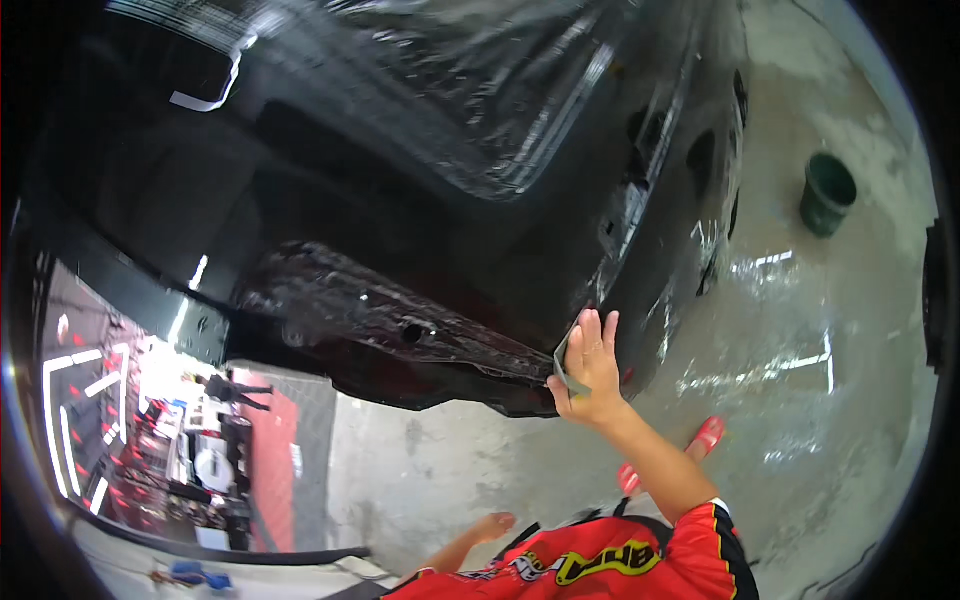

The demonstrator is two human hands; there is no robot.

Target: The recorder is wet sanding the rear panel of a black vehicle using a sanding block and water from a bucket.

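Note:
Against the edge of a black car's body panel point(400, 230), near its corner, rests my right hand point(594, 368). Its fingers lie stretched forward on the surface, and a thin grey-green sheet, perhaps sandpaper point(566, 374), is gripped between thumb and fingers. Clear plastic film point(480, 110) covers the car's upper part. Below the fingers' left side runs a wet-looking recessed strip point(390, 320) with a round hole. My left hand point(494, 526) hangs low beside my body, away from the car, with no object visible in it; its fingers are too small to read.
A dark green bucket point(828, 195) stands on the wet concrete floor point(770, 330) to the right. White tape point(215, 100) sticks to the car at upper left. Far left, a person in dark clothes point(235, 390) is near a red floor strip point(273, 460). Blue items point(190, 574) lie at lower left.

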